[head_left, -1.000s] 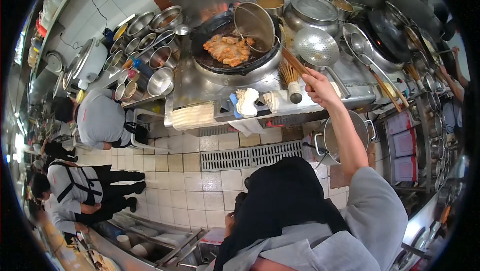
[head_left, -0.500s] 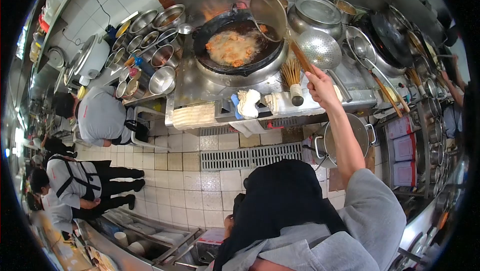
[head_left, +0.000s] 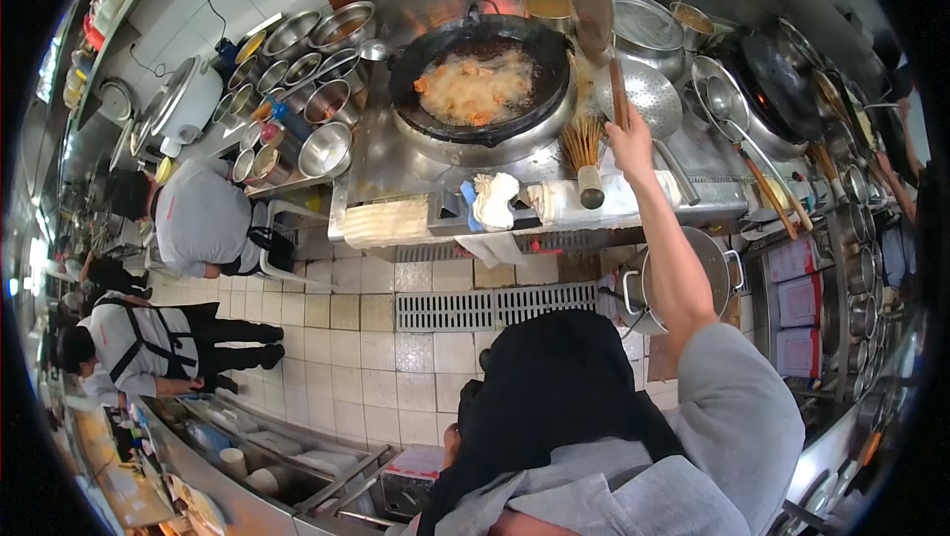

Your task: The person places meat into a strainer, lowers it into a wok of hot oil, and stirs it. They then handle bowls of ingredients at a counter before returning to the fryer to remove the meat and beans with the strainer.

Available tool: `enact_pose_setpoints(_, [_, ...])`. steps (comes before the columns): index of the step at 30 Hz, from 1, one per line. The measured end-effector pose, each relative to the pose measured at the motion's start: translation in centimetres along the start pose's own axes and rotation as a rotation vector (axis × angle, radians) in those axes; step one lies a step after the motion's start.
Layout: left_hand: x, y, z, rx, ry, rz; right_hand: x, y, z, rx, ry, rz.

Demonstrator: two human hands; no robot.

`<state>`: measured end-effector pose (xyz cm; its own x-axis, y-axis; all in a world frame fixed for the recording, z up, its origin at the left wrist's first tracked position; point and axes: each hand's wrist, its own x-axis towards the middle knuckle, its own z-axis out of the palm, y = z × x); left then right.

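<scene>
My right hand (head_left: 630,143) is closed round the wooden handle of a round strainer (head_left: 591,11). The strainer is turned nearly edge-on, raised to the right of a black wok (head_left: 406,105). Inside the wok, orange-brown pieces of food (head_left: 475,89) fry in bubbling oil, and flames show behind it. Under my right hand lie a bamboo brush (head_left: 582,145) and a perforated ladle (head_left: 641,98). My left hand (head_left: 451,444) hangs low beside my dark apron; only a sliver shows and its fingers are hidden.
Metal bowls (head_left: 325,150) crowd the counter left of the stove. A lidded pot (head_left: 648,26) and a second wok (head_left: 762,71) stand to the right. A large pot (head_left: 693,249) sits below the stove's front edge. Co-workers (head_left: 203,224) are at the left.
My right hand has swung the strainer right, from above the wok's right side to beyond its rim, and turned it edge-on. The head view has shifted slightly.
</scene>
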<state>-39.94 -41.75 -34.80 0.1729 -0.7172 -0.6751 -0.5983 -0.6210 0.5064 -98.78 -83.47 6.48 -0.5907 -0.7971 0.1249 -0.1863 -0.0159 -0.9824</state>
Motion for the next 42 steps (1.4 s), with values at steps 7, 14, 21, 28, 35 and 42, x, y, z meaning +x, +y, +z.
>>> enact_pose_setpoints(7, [-0.6,-1.0,0.1,-0.012,0.013,-0.015,0.1,1.7,-1.4,-0.43,0.078,-0.394])
enact_pose_setpoints(14, [-0.5,-1.8,-0.4,-0.013,0.007,-0.035,-5.0,0.0,0.3,-0.139,-0.331,-0.202])
enact_pose_setpoints(21, [-4.9,9.9,-5.1,-0.015,0.026,-0.024,-2.7,-0.4,5.6,-0.305,-0.229,-0.22])
enact_pose_setpoints(28, [-3.6,4.6,-1.2,-0.14,0.079,-0.059,-6.7,-2.0,5.8,-0.005,-0.445,-0.027])
enact_pose_setpoints(35, [-2.4,-0.6,-0.1,-0.026,0.015,-0.064,-5.3,1.4,8.9,-0.23,-0.389,-0.22])
enact_pose_setpoints(42, [-2.8,1.8,-1.8,-0.024,0.149,0.117,-5.3,-0.1,9.9,-0.309,-0.283,-0.208])
